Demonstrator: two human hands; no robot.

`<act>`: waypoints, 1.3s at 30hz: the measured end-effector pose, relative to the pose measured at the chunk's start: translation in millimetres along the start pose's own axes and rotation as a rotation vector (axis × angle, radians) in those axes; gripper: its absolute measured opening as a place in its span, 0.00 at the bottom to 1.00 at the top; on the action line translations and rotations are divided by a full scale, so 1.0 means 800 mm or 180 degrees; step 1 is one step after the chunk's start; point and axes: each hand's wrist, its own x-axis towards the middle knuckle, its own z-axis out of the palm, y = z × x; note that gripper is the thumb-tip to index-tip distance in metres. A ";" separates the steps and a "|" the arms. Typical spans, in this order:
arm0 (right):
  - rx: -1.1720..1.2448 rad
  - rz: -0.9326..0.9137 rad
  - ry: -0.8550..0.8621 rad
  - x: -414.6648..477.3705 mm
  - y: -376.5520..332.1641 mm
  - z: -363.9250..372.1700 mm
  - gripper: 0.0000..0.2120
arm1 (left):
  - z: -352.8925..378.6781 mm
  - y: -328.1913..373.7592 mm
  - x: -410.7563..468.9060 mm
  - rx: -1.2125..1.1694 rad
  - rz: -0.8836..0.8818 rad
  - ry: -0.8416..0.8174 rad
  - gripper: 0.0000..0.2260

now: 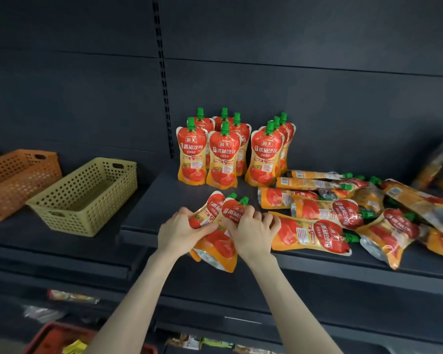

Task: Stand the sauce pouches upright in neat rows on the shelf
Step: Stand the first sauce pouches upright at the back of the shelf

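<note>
Two red-and-orange sauce pouches with green caps lie tilted at the front edge of the dark shelf [149, 200]. My left hand [179, 232] grips the left pouch [207, 208]. My right hand [251, 232] grips the right pouch [232, 213], which overlaps the left one. Behind them, several pouches [223, 159] stand upright in three rows against the back panel. To the right, a loose heap of pouches [343, 213] lies flat on the shelf.
An olive perforated basket [87, 195] and an orange basket [13, 180] sit on the shelf section to the left. More packets lean at the far right [437, 164]. Lower shelves hold other goods, and a red crate [54, 338] is at the bottom left.
</note>
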 end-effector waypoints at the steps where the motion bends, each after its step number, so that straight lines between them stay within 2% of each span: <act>1: -0.0018 -0.0002 0.0020 0.000 0.000 0.001 0.34 | 0.000 0.001 -0.002 -0.0020 -0.0008 0.0031 0.27; 6: 0.0031 0.0044 -0.0035 0.004 0.006 -0.004 0.40 | 0.005 -0.001 -0.013 -0.0379 -0.0059 0.0288 0.27; 10: 0.0613 0.0091 0.0104 0.009 0.009 -0.010 0.41 | 0.009 0.000 -0.021 -0.0726 -0.0073 0.0491 0.26; 12: 0.1240 -0.0012 0.0206 0.011 0.010 -0.010 0.41 | 0.008 -0.001 -0.026 -0.0954 -0.0052 0.0567 0.24; 16: 0.3094 -0.0235 0.0101 0.009 0.016 -0.013 0.45 | 0.008 -0.004 -0.036 -0.1381 0.0085 0.0819 0.20; 19: 0.3759 -0.0167 0.0135 0.012 0.020 -0.028 0.46 | 0.001 -0.006 -0.034 -0.1732 0.0180 0.1033 0.18; 21: 0.3806 -0.0140 0.0203 0.019 0.018 -0.043 0.42 | -0.009 -0.004 -0.023 -0.2062 0.0160 0.1032 0.18; 25: 0.3806 -0.0352 0.0320 0.048 0.000 -0.062 0.27 | -0.025 0.008 0.015 -0.2552 0.0311 0.0847 0.15; 29: 0.3739 -0.0414 0.0588 0.081 -0.018 -0.054 0.23 | -0.029 0.005 0.058 -0.2843 0.0477 0.0633 0.13; 32: 0.3525 -0.0398 0.0712 0.099 -0.023 -0.036 0.21 | -0.024 -0.005 0.090 -0.2887 0.0557 0.0297 0.16; 35: 0.3421 -0.0408 0.0606 0.104 -0.018 -0.015 0.20 | -0.014 -0.016 0.112 -0.2825 0.0581 -0.0085 0.21; 39: 0.3277 -0.0341 0.0415 0.102 -0.010 0.010 0.19 | -0.007 -0.031 0.128 -0.2623 0.0638 -0.0236 0.22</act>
